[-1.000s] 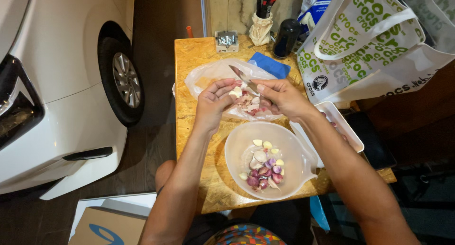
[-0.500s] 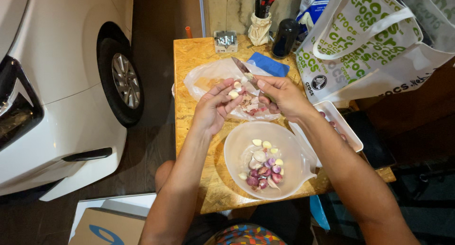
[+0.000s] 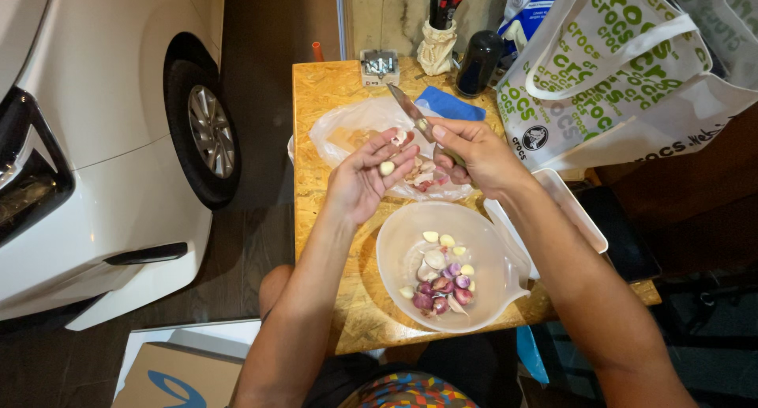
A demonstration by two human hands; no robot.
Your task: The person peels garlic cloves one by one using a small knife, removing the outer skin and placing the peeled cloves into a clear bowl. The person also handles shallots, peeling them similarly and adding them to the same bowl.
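Head view, present moment. The left hand (image 3: 365, 179) is turned palm up, fingers loosely curled and largely open, with one small pale peeled garlic clove (image 3: 387, 168) resting on the fingers near their tips. The right hand (image 3: 472, 157) is closed around the handle of a short steel-bladed kitchen knife (image 3: 410, 112); the blade points up and to the left, away from the person, its edge just above the left fingertips. Both hands hang over a crumpled clear plastic bag (image 3: 347, 131) that lies on the yellow chipboard table (image 3: 316, 100) and carries a small heap of pinkish unpeeled cloves and skins (image 3: 426, 179).

Nearer the person stands a translucent white plastic mixing bowl with a spout (image 3: 395, 258), holding pale peeled cloves and purple-skinned ones (they lie toward its near side). A white rectangular tray (image 3: 580, 218) sits just right of it, partly under the right forearm.

Against the earlier frames: a second ago both hands were lower, fingers pinched together over the heap. The left palm has since opened upward to show the clove, and the knife has lifted clear. Bowl, bag and tray are unmoved.
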